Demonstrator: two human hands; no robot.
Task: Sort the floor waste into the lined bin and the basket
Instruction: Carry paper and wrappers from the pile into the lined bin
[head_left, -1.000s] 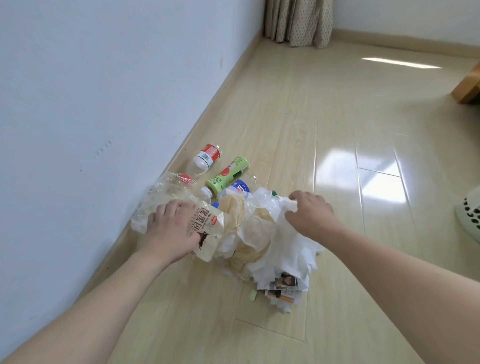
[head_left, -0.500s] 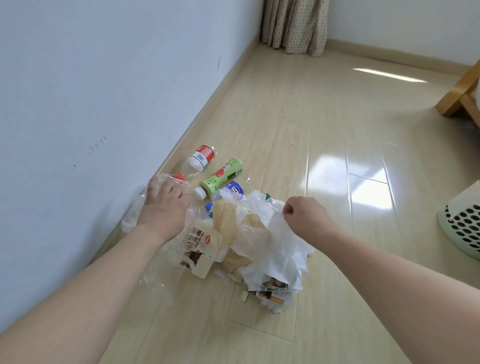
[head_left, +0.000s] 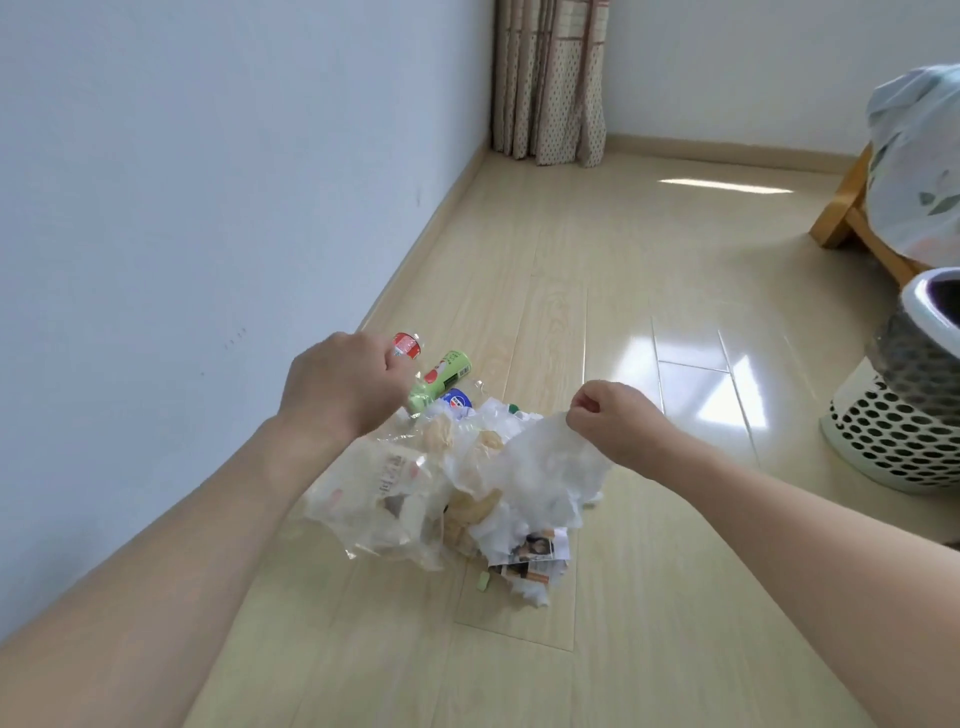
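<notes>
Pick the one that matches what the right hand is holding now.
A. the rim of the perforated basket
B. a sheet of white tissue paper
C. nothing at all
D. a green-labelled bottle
B: the right hand pinches the top edge of a crumpled white tissue sheet, lifted above the waste pile.

The lined bin (head_left: 930, 332) and basket (head_left: 893, 441) are cut off at right.

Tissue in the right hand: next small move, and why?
Probably carry it right to the lined bin. The right hand already pinches the white tissue, lifted above the waste pile, and the bin sits at the right edge above the perforated basket. The left hand holds clear plastic wrap.
</notes>
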